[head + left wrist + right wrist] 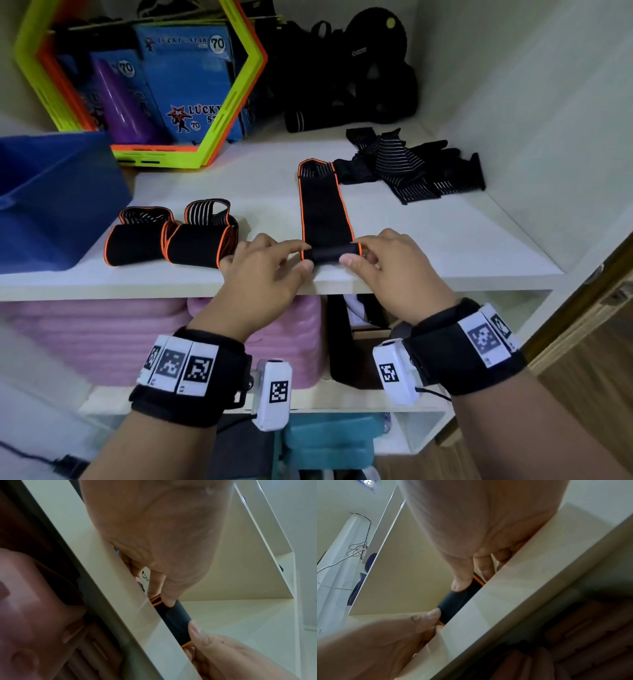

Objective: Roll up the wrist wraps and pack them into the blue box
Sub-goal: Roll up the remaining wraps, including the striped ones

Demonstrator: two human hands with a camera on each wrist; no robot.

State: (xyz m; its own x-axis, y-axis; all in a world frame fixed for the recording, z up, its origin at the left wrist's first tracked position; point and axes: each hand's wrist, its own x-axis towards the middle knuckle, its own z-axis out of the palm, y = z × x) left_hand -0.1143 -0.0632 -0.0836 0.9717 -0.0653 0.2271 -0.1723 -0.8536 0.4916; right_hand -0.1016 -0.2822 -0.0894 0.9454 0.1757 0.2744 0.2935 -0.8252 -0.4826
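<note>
A black wrist wrap (325, 212) with orange edging lies stretched out on the white shelf (445, 236), its near end curled into a small roll (330, 255) at the shelf's front edge. My left hand (270, 263) pinches the roll's left end and my right hand (387, 260) pinches its right end. The wrist views show the same roll (173, 616) (453, 604) held between thumbs and fingers of both hands. Two rolled wraps (137, 243) (202, 240) lie to the left. The blue box (51, 198) stands at the shelf's left end.
A heap of unrolled striped black wraps (407, 168) lies at the back right. A green and orange hexagonal frame (191, 150) with blue packets stands behind, beside black gear (349, 78). Pink mats (164, 335) fill the shelf below.
</note>
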